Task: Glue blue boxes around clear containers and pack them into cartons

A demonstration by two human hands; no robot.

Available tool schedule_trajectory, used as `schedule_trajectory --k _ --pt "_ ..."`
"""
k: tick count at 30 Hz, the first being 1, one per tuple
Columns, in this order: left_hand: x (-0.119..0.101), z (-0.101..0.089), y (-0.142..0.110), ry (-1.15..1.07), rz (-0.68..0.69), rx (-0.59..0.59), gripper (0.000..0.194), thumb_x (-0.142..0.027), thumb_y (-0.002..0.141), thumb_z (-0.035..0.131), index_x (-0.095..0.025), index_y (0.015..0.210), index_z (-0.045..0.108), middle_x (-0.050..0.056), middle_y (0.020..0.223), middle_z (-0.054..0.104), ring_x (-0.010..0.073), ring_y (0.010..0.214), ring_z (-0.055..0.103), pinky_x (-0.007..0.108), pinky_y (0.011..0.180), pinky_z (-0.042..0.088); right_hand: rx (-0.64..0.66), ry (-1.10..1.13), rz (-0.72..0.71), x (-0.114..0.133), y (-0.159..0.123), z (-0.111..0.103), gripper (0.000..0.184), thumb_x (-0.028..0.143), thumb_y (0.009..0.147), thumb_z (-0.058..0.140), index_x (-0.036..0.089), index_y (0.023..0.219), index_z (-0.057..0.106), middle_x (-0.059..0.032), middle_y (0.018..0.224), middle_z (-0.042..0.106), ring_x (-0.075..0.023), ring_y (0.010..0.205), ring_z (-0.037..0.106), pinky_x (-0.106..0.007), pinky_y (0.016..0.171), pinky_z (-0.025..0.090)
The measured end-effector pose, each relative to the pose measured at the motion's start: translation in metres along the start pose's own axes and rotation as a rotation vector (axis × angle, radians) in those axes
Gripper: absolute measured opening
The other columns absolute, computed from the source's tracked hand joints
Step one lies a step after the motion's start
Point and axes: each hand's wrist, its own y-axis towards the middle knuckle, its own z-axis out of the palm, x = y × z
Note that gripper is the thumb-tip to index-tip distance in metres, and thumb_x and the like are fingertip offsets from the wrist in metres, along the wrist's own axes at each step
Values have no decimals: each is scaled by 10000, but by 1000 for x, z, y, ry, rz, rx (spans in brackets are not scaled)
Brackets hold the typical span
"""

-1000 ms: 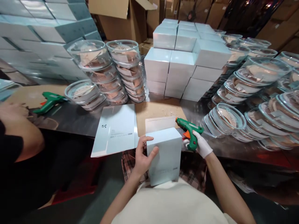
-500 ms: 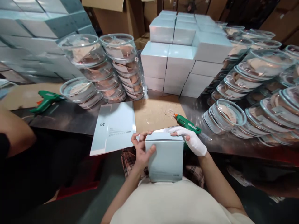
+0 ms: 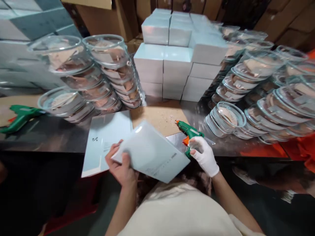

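Background: brown cartons (image 3: 105,24) stand behind the work area, and the light there is dim.
Desk: a dark, shiny desk (image 3: 71,139) runs across your view, with a brown cardboard sheet (image 3: 159,114) lying on it in front of you; small pale crumbs dot the sheet.
Box stacks: pale blue boxes (image 3: 178,59) are piled beyond the cardboard sheet, and a second pile (image 3: 14,62) rises at the far left.
Clear containers: stacked clear tubs (image 3: 108,60) stand left of the central pile, and more tubs (image 3: 261,70) crowd the right side of the desk.
Your left hand: the bare fingers (image 3: 123,167) grasp a pale blue box (image 3: 152,150) at its left end, thumb on the face towards you.
Held box: it is up in front of your torso, tilted, with small print near its lower right end.
Your right hand: in a white glove with bare fingertips, the fingers (image 3: 204,155) are loosely curled and parted, right by a green glue gun (image 3: 190,129); whether they touch it, you cannot tell.
Glue gun: its orange nozzle points left, over the cardboard sheet.
Blue panel: a flat, printed panel (image 3: 108,131) lies left of the cardboard sheet, partly behind your left hand.
Far left: another green glue gun (image 3: 22,116) lies on the desk.
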Motion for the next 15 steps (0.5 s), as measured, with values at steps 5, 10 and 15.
schedule_trajectory --k 5,10,15 --pt "10 4 0 -15 -239 -19 594 -668 811 842 -289 1144 528 73 1364 626 286 1346 599 540 1225 416 69 77 92 14 -14 1 588 731 917 700 191 1138 773 -104 1050 799 -269 965 750 -391 897 638" --pt "-15 10 8 515 395 489 1113 -604 573 1026 -224 1480 505 259 1709 353 490 1679 88 755 1294 -40 437 -270 -293 48 15 -41 349 444 1078 501 192 1041 741 -91 966 767 -200 848 689 -346 870 589" --pt "-42 19 23 582 619 944 715 -456 911 804 -275 1553 549 161 1381 705 445 1442 572 784 1281 -82 536 -363 -244 62 63 -110 538 686 1030 514 224 1094 783 -95 1054 803 -237 989 736 -352 929 587"
